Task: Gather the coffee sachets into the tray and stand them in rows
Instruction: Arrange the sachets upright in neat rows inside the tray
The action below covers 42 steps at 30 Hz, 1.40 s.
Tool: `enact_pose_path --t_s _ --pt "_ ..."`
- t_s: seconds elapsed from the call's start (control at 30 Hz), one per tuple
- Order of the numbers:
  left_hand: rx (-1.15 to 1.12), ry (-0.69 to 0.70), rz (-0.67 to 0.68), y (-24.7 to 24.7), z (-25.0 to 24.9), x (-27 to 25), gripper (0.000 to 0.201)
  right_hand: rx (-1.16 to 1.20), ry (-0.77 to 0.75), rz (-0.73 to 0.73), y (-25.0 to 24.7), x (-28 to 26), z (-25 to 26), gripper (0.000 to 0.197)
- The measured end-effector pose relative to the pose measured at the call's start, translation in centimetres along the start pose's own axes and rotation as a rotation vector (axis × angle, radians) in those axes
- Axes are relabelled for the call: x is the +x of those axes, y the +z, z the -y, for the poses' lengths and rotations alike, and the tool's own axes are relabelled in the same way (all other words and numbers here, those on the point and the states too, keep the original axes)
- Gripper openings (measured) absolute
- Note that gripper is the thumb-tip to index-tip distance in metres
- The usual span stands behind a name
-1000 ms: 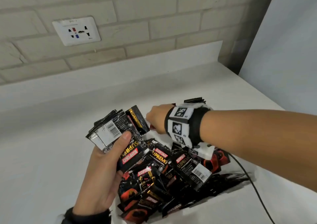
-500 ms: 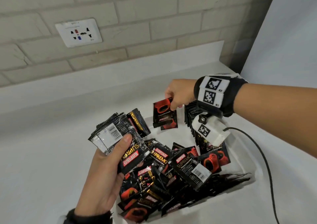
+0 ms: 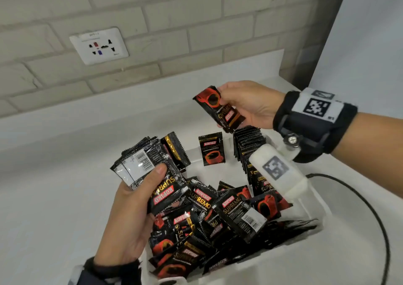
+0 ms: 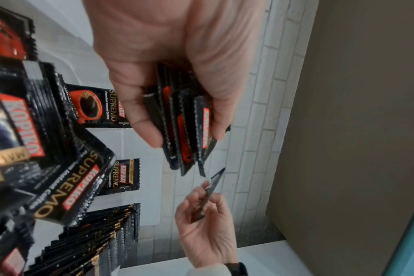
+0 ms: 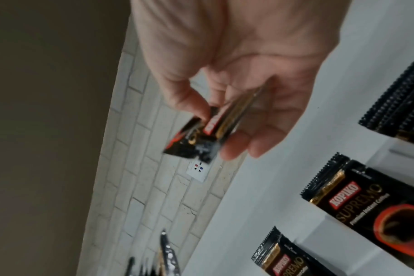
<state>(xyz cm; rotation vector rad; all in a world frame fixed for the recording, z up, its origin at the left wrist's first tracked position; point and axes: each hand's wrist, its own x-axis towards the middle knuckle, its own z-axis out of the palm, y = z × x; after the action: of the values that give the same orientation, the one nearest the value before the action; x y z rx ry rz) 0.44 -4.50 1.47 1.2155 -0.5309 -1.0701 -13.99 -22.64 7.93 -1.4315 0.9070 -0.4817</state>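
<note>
A white tray (image 3: 314, 199) holds a loose heap of black-and-red coffee sachets (image 3: 202, 221). A row of sachets (image 3: 248, 145) stands on edge at its far right, and one sachet (image 3: 211, 148) stands alone against the far wall. My left hand (image 3: 130, 208) grips a fanned stack of sachets (image 3: 150, 164) over the tray's left side; the stack (image 4: 189, 128) shows edge-on in the left wrist view. My right hand (image 3: 246, 103) is raised above the tray's far end and pinches a single sachet (image 3: 220, 109), seen blurred (image 5: 201, 134) in the right wrist view.
The tray sits on a white counter (image 3: 54, 197) against a pale brick wall with a power socket (image 3: 99, 45). A black cable (image 3: 370, 208) loops over the counter at the right. A white panel (image 3: 370, 33) closes the right side.
My right hand rose from the tray's far end with a sachet or two, one now stands alone by the far wall, and the hand turned palm-inward with a single sachet. The left hand stayed put.
</note>
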Motion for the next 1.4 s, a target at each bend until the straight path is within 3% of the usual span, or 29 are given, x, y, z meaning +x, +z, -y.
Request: enact_pose_path --t_s 0.1,0.13,0.23,0.3,0.4,0.5,0.6,0.67,0.77,0.97,1.1,1.17,1.27,1.4 --pt "0.015 -0.011 -0.052 0.2 0.2 -0.1 0.097 -0.007 0.08 0.003 -1.0 -0.9 -0.2 0.019" --pt "0.022 -0.006 -0.057 0.3 0.2 -0.2 0.09 0.025 0.095 -0.014 -1.4 -1.1 -0.2 0.021" --pt "0.008 -0.01 -0.052 0.2 0.0 -0.2 0.038 0.189 0.12 -0.08 -2.5 -1.6 -0.2 0.029" --pt "0.003 -0.021 -0.057 0.1 -0.1 -0.2 0.021 0.283 0.113 -0.124 -3.2 -1.9 -0.1 0.035" --pt "0.007 -0.023 -0.075 0.0 -0.2 -0.4 0.013 0.359 0.067 -0.128 -3.9 -2.1 -0.1 0.042" --pt "0.01 -0.027 -0.091 -0.3 0.1 -0.4 0.021 0.363 -0.001 -0.121 -4.3 -2.0 -0.2 0.045" --pt "0.005 -0.031 -0.091 -0.3 0.1 -0.5 0.022 0.31 -0.094 -0.161 -4.5 -1.7 0.0 0.03" --pt "0.001 -0.027 -0.093 -0.5 0.1 -0.5 0.022 0.181 -0.16 -0.19 -4.3 -1.4 0.2 0.021" --pt "-0.004 -0.022 -0.102 -0.8 -0.1 -0.4 0.022 -0.237 -0.226 -0.183 -3.4 -0.7 0.3 0.016" --pt "-0.014 -0.017 -0.109 -1.4 0.0 -0.3 0.021 -0.869 -0.184 0.119 0.0 0.9 0.5 0.01" --pt "-0.032 -0.019 -0.105 -1.5 0.1 -0.3 0.019 -1.104 -0.113 0.272 1.6 2.0 -0.2 0.029" --pt "-0.049 -0.03 -0.102 -1.6 0.1 -0.3 0.016 -1.242 -0.158 0.268 2.2 2.4 -0.6 0.034" --pt "-0.023 -0.038 -0.105 -1.7 0.1 -0.3 0.053 -1.373 -0.249 0.211 2.8 3.1 -1.4 0.028" --pt "-0.039 -0.049 -0.093 -1.9 0.2 -0.1 0.05 -1.429 -0.246 0.216 3.2 4.0 -2.1 0.025"
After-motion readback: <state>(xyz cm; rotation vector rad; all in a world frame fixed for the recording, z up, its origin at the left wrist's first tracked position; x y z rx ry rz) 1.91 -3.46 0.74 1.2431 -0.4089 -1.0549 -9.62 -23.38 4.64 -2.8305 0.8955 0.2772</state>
